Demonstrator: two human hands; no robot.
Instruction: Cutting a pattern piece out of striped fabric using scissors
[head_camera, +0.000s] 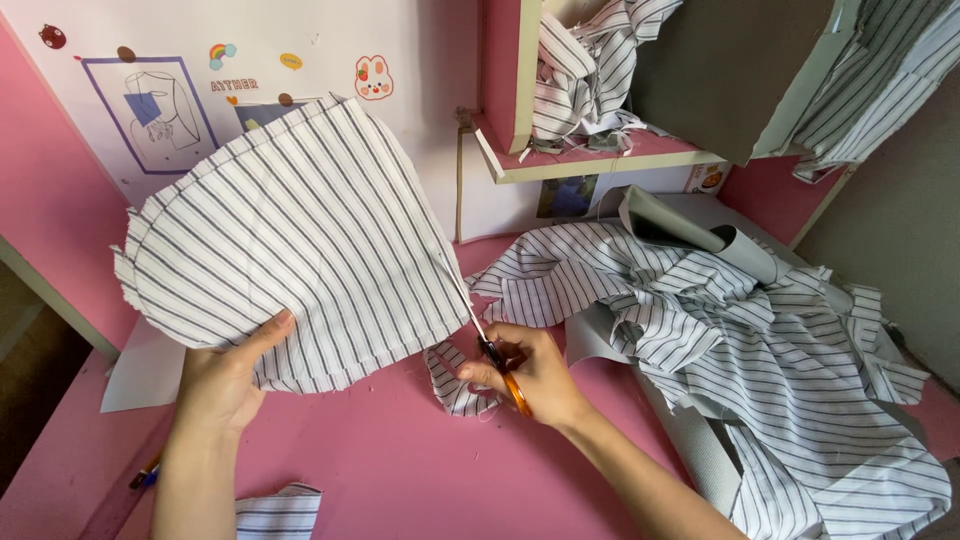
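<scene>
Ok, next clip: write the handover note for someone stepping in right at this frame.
Left hand: holds up the rounded white piece of dark-striped fabric by its lower edge.
Right hand: grips the orange-handled scissors, blades at the piece's right edge.
Around: a heap of matching striped cloth on the right of the pink table, a small striped scrap near the front edge, more in the shelf above.
Done: curved edge looks cut.
Left: apparently the right edge; how much, I cannot tell.

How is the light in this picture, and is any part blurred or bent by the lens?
In the head view, soft daylight falls evenly; the striped fabric piece and scissors look sharp; faint shadows lie under the right hand on the pink table; the wide lens bends the shelf edges.
</scene>
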